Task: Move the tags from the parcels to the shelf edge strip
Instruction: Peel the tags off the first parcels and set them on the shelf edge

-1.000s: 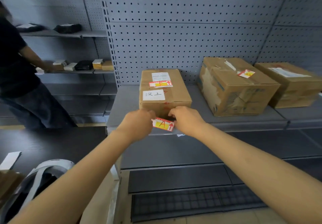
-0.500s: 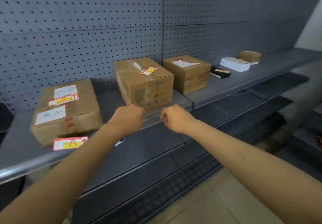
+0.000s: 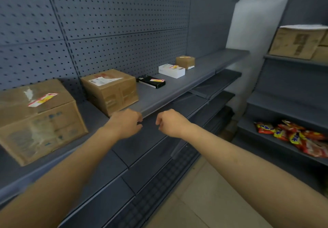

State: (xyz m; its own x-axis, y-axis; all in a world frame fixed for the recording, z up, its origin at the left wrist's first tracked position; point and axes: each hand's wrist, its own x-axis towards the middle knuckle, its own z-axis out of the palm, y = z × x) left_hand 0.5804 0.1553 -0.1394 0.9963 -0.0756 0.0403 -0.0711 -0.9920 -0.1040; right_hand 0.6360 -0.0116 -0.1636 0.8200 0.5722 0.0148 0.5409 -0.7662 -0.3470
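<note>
Left hand (image 3: 126, 124): held in front of the shelf edge strip (image 3: 170, 108), fingers loosely curled, nothing gripped.
Right hand (image 3: 171, 123): level with the left, a small gap between the two, fingers likewise loosely curled and holding nothing.
Shelf edge strip: runs along the front lip of the shelf (image 3: 177, 89), just behind both hands; no tag is seen on the stretch in view.
Nearest tagged parcel (image 3: 35, 119): large carton at far left, on the shelf; a red-and-yellow tag (image 3: 42, 100) lies on its top face, tilted.
Second carton (image 3: 110, 90): just behind the left hand; only a white shipping label is made out on its top, no coloured tag.
Black packet (image 3: 150, 82): further along, tag (image 3: 157, 80) lying on top.
White box (image 3: 171, 70): beyond it, tag (image 3: 174, 66) on top.
Small carton (image 3: 185, 61): furthest; a tag may be on top, too small to tell.
Step in hand, as judged: the next tag is to be fetched.
Handling advice: a tag is best pinched at one corner, lifted clear, then seated along the strip directly below its own parcel so that the pairing is kept.
Side shelving: snack packets (image 3: 292, 137) and stacked cartons (image 3: 298, 41), not part of the task.
</note>
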